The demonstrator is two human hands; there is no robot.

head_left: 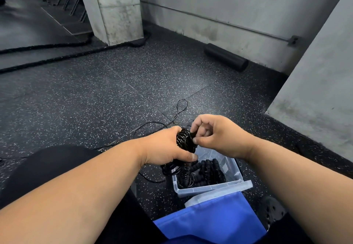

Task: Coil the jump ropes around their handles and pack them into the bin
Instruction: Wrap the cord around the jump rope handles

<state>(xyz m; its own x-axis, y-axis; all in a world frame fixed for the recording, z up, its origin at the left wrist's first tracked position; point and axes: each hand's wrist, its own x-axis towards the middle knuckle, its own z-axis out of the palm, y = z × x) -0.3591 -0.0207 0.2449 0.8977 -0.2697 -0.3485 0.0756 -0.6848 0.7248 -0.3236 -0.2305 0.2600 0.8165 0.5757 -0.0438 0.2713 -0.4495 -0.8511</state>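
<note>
Head view. The left hand (165, 145) grips a glossy black jump rope bundle, thin cord wound tightly round its handles (185, 140); the right hand (214, 136) pinches the bundle's upper end. The bundle's long axis runs roughly upright, tilted slightly. Directly below the hands stands a translucent rectangular plastic bin (207, 189) holding coiled ropes with ribbed foam handles. Loose black cord (177, 113) trails over speckled rubber flooring (95, 95) beyond the hands. A blue fabric bag (208, 219) lies nearer the person than the bin.

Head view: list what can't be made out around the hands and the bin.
- Coiled jump rope: its handles are hidden by the left hand and right hand.
- Bin: far end is covered by the right hand; rope count inside is too tangled to tell.
- Blue bag: cut off by the bottom edge.
</note>
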